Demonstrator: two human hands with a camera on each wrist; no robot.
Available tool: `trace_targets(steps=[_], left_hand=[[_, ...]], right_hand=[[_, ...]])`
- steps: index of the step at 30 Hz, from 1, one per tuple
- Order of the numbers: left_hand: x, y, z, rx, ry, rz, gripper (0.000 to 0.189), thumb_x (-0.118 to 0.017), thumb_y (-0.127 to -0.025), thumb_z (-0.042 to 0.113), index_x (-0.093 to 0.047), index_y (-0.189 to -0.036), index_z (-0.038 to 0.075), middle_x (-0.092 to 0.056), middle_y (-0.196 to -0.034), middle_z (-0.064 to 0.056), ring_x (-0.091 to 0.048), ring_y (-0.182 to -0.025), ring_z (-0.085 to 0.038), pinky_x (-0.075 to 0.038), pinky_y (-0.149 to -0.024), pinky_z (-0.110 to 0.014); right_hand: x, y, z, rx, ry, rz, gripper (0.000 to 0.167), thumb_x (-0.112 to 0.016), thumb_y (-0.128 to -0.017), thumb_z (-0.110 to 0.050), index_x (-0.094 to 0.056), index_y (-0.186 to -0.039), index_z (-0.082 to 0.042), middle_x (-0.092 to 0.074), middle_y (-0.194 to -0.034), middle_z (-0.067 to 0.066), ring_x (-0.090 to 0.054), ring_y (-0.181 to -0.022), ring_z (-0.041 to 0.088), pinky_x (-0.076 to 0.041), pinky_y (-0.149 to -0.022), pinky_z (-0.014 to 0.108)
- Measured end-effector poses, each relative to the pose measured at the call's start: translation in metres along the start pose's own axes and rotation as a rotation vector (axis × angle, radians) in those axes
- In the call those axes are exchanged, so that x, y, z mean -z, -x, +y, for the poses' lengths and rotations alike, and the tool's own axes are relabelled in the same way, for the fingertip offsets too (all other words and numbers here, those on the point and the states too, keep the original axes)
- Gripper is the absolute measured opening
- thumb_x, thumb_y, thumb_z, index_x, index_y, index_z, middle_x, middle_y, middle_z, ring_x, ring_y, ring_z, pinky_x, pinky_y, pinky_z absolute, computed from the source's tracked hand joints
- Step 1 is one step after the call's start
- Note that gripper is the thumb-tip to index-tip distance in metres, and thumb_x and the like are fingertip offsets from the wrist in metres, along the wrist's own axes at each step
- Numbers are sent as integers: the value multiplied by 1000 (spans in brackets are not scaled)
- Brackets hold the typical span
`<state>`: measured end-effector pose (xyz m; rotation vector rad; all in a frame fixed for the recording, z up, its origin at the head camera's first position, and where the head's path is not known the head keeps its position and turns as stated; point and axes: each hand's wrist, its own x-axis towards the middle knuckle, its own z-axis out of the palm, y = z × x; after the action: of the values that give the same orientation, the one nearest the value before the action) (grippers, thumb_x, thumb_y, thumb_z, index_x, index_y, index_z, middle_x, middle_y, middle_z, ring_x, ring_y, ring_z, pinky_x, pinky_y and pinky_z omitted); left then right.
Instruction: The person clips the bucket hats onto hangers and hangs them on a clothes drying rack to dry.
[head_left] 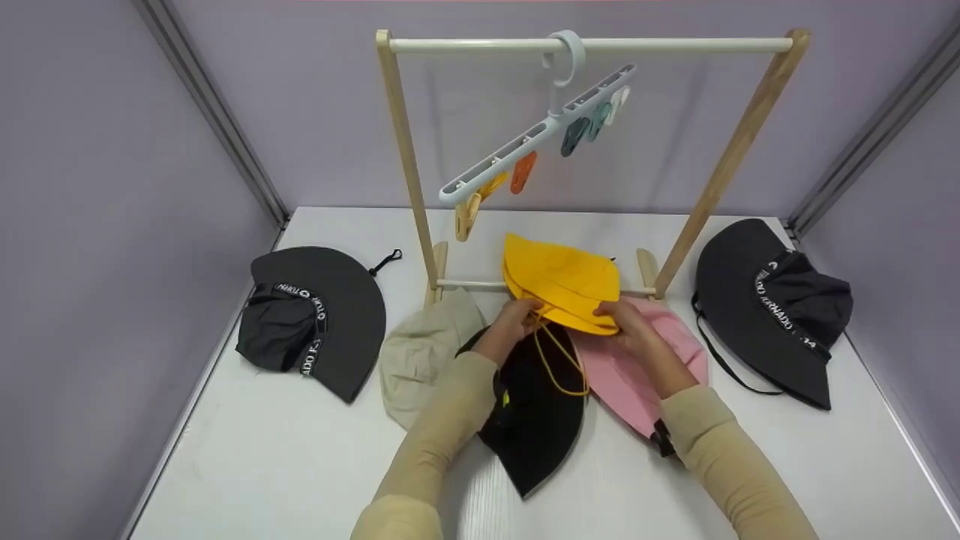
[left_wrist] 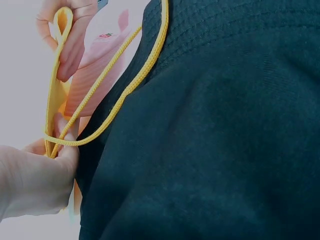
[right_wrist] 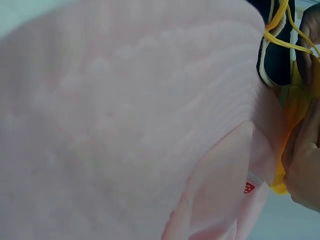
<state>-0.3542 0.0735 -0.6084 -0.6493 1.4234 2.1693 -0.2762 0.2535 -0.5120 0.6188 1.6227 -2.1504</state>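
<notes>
Both hands hold a yellow bucket hat (head_left: 566, 274) by its near brim, raised over the other hats. My left hand (head_left: 516, 321) pinches the brim's left side, where a yellow cord (head_left: 559, 367) hangs in a loop. At the right side, my right hand (head_left: 631, 324) grips the brim between thumb and fingers. Below the cord lies a black hat (head_left: 536, 412), which fills much of the left wrist view. A pink hat (head_left: 622, 375) lies under my right hand and takes up most of the right wrist view. Left of the black hat lies a beige hat (head_left: 420, 352).
A wooden rack (head_left: 727, 161) with a white top bar (head_left: 675, 46) stands behind. From it hangs a pale blue hanger (head_left: 517, 146) with several coloured clothespins (head_left: 523, 172). Dark bucket hats with lettered bands lie at the left (head_left: 349, 315) and right (head_left: 739, 307).
</notes>
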Motion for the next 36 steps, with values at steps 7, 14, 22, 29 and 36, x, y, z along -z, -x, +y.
trace_targets(steps=[7,14,22,29,36], left_hand=[[-10,124,47,64,175,-35,30,-58,-88,17,-49,-111,-1,-50,-100,-14,-54,-83,-19,-48,-69,-24],[-8,81,30,73,359,-62,33,-65,-85,11,-50,-113,0,-55,-106,-11,-57,-91,-19,-48,-76,-27],[1,19,5,49,421,-90,39,-71,-76,-2,-49,-108,-3,-56,-102,-15,-57,-90,-26,-48,-77,-36],[-6,97,28,43,253,-181,24,-64,-84,3,-50,-103,-1,-57,-94,-10,-57,-83,-20,-48,-75,-30],[0,103,28,-48,158,-247,26,-67,-82,5,-52,-103,0,-59,-93,-10,-58,-82,-20,-47,-74,-30]], right_hand=[[-1,11,1,5,-37,-55,47,-43,-88,2,-22,-131,3,-47,-98,11,-59,-73,16,-51,-68,26],[-10,26,6,-55,-98,-62,49,-48,-87,2,-25,-130,1,-45,-103,12,-59,-77,18,-50,-74,27],[-14,34,9,-59,-166,-106,49,-52,-89,-1,-27,-131,-2,-45,-108,12,-59,-84,20,-46,-82,31],[-15,35,4,-35,-256,-22,52,-57,-91,-13,-29,-134,-7,-47,-115,7,-54,-96,19,-45,-86,32],[-15,45,0,106,-165,61,66,-55,-88,2,-22,-144,-12,-36,-135,7,-41,-117,22,-39,-93,34]])
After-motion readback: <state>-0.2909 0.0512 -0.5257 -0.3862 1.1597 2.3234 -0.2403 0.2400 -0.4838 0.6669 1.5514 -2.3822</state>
